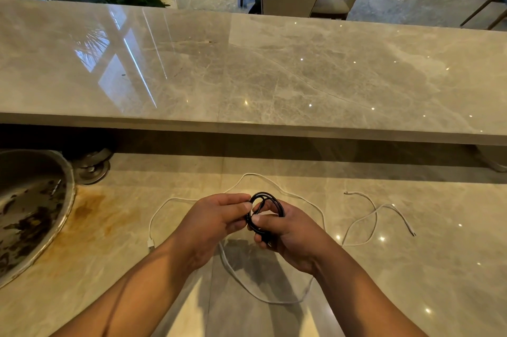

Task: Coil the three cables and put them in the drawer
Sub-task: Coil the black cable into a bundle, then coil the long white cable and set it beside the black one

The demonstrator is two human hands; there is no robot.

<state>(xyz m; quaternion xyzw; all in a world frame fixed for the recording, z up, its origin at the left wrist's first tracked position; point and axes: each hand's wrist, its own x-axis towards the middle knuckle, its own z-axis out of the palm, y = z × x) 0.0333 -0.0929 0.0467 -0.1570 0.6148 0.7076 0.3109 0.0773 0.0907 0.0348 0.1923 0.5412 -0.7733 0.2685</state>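
I am watching a thin black cable [264,194], wound into a small tight coil, being held upright above the counter; the left hand [216,224] is pinching its nine o'clock side and the right hand [290,238] is gripping its five o'clock side. A long white cable [248,174] is lying uncoiled in loose curves around that spot, its plug at eight o'clock. A shorter white cable [375,211] is sprawling at three o'clock, crossing over itself, apart from the others.
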